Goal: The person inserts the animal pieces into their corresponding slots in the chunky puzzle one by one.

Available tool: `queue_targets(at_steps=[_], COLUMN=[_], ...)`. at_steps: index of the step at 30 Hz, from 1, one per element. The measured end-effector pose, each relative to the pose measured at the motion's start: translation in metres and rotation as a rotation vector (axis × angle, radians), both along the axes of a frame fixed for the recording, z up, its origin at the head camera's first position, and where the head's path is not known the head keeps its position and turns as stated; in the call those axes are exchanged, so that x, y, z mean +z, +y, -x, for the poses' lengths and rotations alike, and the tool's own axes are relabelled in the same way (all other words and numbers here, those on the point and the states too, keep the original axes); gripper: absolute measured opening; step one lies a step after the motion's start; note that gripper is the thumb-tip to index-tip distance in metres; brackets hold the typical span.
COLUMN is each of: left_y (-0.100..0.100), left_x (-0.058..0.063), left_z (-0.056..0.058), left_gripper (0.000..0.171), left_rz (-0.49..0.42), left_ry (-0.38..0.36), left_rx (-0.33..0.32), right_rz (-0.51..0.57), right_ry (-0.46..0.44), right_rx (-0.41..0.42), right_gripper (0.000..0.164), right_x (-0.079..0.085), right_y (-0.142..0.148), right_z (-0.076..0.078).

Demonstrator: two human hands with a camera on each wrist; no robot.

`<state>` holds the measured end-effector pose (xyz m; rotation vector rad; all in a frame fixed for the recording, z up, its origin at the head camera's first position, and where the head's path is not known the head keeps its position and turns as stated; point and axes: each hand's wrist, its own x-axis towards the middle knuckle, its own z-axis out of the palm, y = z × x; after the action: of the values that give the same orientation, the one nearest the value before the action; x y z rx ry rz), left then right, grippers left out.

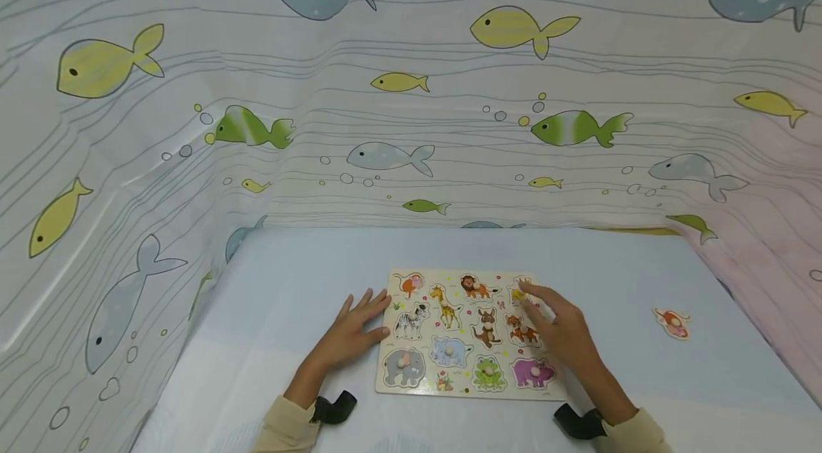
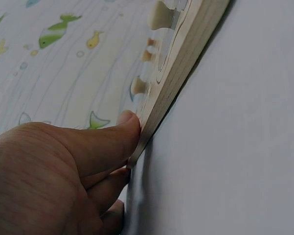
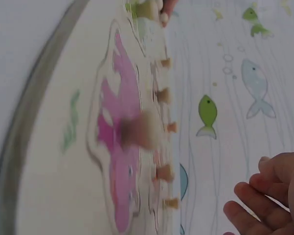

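A wooden animal knob puzzle [image 1: 449, 390] lies flat on the table, with pieces such as a hippo [image 1: 533, 372], a frog [image 1: 489, 373] and a grey elephant [image 1: 403, 367]. My left hand [image 1: 356, 332] rests at its left edge, fingers spread; in the left wrist view the thumb [image 2: 120, 137] touches that edge. Over the upper right corner is my right hand [image 1: 565, 328], thumb and index finger apart around a yellow animal [image 1: 517, 294] that they partly cover. No piece shows between the right fingers [image 3: 264, 205] in the right wrist view. A loose orange-and-pink monkey piece [image 1: 672, 323] lies right of the board.
A pale blue-white cover [image 1: 308, 260] lies over the table. Behind it and at the sides hangs a sheet [image 1: 443, 110] printed with fish and wavy lines. Knobs stick up from the puzzle pieces, like the wooden knob [image 3: 139, 129] on the hippo.
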<state>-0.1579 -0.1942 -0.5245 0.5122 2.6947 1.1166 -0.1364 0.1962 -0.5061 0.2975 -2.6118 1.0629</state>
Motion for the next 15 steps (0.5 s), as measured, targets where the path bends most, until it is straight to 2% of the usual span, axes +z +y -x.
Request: queue_targets(at_steps=[9,12,15], left_y=[0.0,0.001,0.001], left_x=[0.001,0.002,0.001], left_z=[0.0,-0.001,-0.001], left_gripper=[0.063,0.063,0.063], left_rz=[0.006,0.002,-0.001], left_ry=[-0.002,0.0,0.001], left_rx=[0.0,0.002,0.005], right_rz=[0.052,0.142,0.3], right_ry=[-0.05,-0.121,-0.198], right_rx=[-0.378,-0.505,-0.634], right_gripper=[0.033,0.037,0.041], right_x=[0.006,0.009,0.011], right_y=[0.065,0.088,0.111], right_z=[-0.01,-0.017,-0.021])
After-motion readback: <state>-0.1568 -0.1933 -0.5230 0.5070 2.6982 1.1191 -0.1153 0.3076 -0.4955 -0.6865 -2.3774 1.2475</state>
